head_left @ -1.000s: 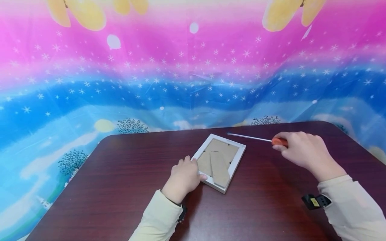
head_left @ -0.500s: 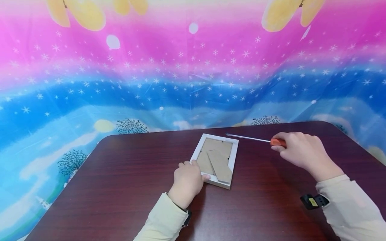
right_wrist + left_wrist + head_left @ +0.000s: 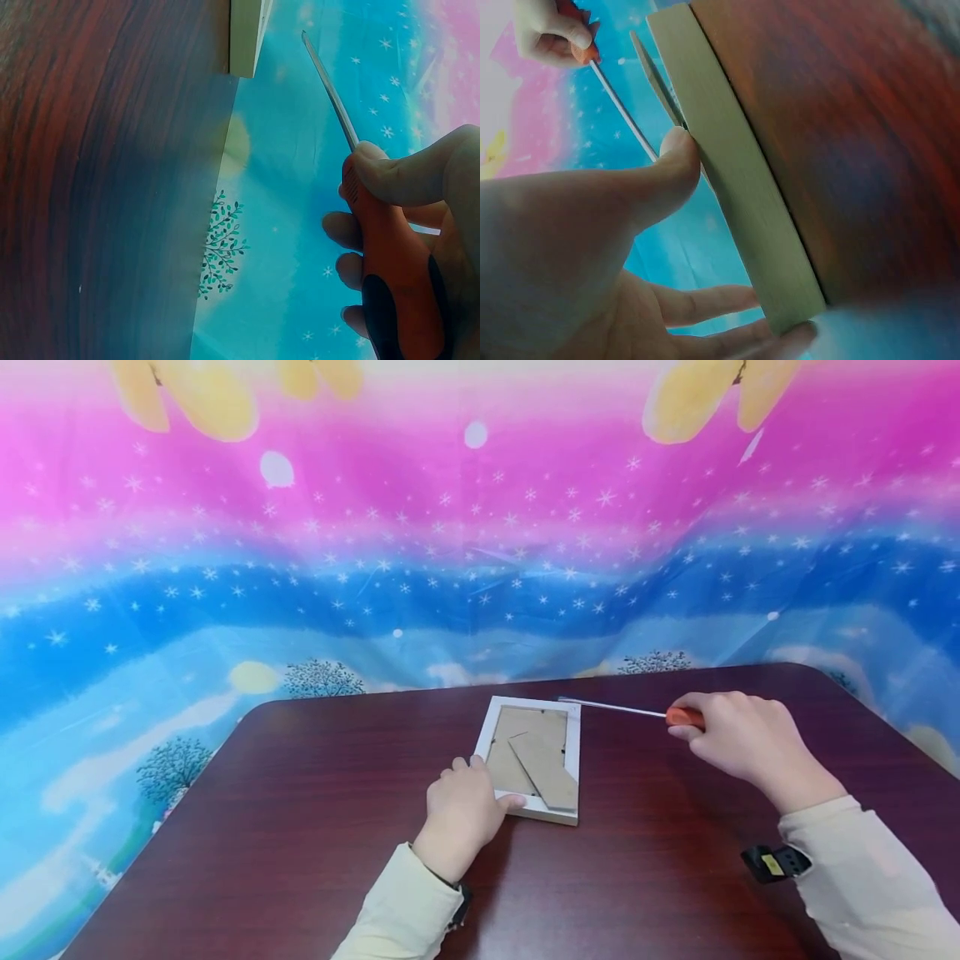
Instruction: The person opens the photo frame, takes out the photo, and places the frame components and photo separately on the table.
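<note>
A white picture frame (image 3: 573,727) lies back side up on the table, its brown backing board (image 3: 525,722) and angled stand flap (image 3: 546,772) showing. My left hand (image 3: 461,806) grips its near left corner, thumb over the near edge and fingers along the left side. Small dark tabs sit round the backing. In my right hand (image 3: 738,731) is a flat-tipped screwdriver (image 3: 397,262) with an orange and black handle. Its shaft points left, the tip near the frame's far right corner in the head view; the right wrist view shows the tip apart from the frame (image 3: 244,45).
The dark reddish-brown table (image 3: 300,827) has rounded far corners. Behind it hangs a pink and blue cloth (image 3: 465,552) printed with snowflakes and trees. A black strap device (image 3: 776,863) is on the right wrist.
The picture frame has turned counterclockwise under my left hand and shifted left, so it stands nearly straight. The screwdriver has moved slightly left, its tip now overlapping the frame's far right corner in view.
</note>
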`<state>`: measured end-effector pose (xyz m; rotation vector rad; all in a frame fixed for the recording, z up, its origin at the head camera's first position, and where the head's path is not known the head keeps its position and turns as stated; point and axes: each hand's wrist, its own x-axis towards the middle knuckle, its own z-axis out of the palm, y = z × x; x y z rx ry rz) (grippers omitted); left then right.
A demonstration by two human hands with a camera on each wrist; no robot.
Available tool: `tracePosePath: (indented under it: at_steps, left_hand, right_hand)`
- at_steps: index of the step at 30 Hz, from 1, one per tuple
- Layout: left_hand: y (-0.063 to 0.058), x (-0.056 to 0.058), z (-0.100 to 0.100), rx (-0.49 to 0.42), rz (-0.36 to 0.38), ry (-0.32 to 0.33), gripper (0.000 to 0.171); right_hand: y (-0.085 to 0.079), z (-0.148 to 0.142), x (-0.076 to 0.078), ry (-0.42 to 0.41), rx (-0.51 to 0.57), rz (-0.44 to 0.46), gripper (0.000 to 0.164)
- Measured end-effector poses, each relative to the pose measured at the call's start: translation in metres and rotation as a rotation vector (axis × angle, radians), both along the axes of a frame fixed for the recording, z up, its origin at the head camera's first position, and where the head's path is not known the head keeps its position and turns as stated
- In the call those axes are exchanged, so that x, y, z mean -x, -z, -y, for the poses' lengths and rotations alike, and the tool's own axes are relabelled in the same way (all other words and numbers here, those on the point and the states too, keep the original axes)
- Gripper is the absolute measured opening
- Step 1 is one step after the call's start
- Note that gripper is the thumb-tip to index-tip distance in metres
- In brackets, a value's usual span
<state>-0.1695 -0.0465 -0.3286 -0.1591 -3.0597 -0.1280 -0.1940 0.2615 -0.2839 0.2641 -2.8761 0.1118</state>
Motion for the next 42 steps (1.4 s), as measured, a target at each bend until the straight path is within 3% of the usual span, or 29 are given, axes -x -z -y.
tracePosePath:
  at_steps: [3, 7, 16, 21, 32, 42]
  left_hand:
    - [0.001, 0.004, 0.007, -0.012, -0.010, 0.027, 0.081]
    - [0.001, 0.012, 0.019, -0.009, -0.021, 0.121, 0.076]
    - [-0.003, 0.023, 0.040, -0.107, 0.128, 0.265, 0.079]
    - [-0.003, 0.027, 0.048, -0.133, 0.132, 0.319, 0.075]
    - [0.002, 0.028, 0.044, -0.064, 0.038, 0.352, 0.065]
    - [-0.001, 0.016, 0.022, 0.058, 0.003, 0.294, 0.067]
  right_hand:
    - [0.001, 0.001, 0.000, -0.008, -0.002, -0.003, 0.034]
    - [0.001, 0.002, 0.000, -0.005, -0.001, -0.008, 0.034]
    - [0.000, 0.002, 0.000, -0.004, 0.001, -0.008, 0.034]
    - [0.000, 0.001, 0.000, -0.009, -0.001, 0.002, 0.034]
    - [0.000, 0.002, 0.000, -0.010, -0.001, -0.003, 0.032]
    - [0.000, 0.001, -0.001, -0.009, -0.007, 0.004, 0.033]
